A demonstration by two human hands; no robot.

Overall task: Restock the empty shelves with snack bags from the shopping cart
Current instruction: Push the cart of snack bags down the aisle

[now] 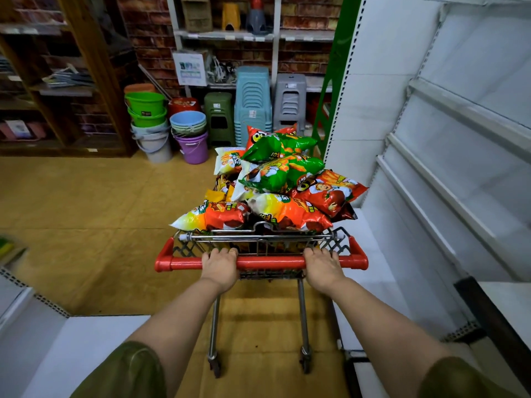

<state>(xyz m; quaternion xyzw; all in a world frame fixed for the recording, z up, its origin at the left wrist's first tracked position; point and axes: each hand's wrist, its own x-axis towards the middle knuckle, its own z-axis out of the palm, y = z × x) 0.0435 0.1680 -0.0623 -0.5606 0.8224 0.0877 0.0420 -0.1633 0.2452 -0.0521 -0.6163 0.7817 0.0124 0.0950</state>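
Observation:
A small shopping cart with a red handle bar [268,263] stands in front of me, heaped with snack bags. Green bags [283,170] lie on top, red and orange ones [327,192] lower down. My left hand [220,265] grips the left part of the bar. My right hand [323,267] grips its right part. White empty shelves [448,179] rise close on the right of the cart.
Stacked plastic buckets [149,122] and stools [253,101] stand against the brick wall ahead. A dark wooden shelf unit [57,81] fills the far left. A low white shelf base [86,346] sits at my near left. Tan floor [100,211] stretches left of the cart.

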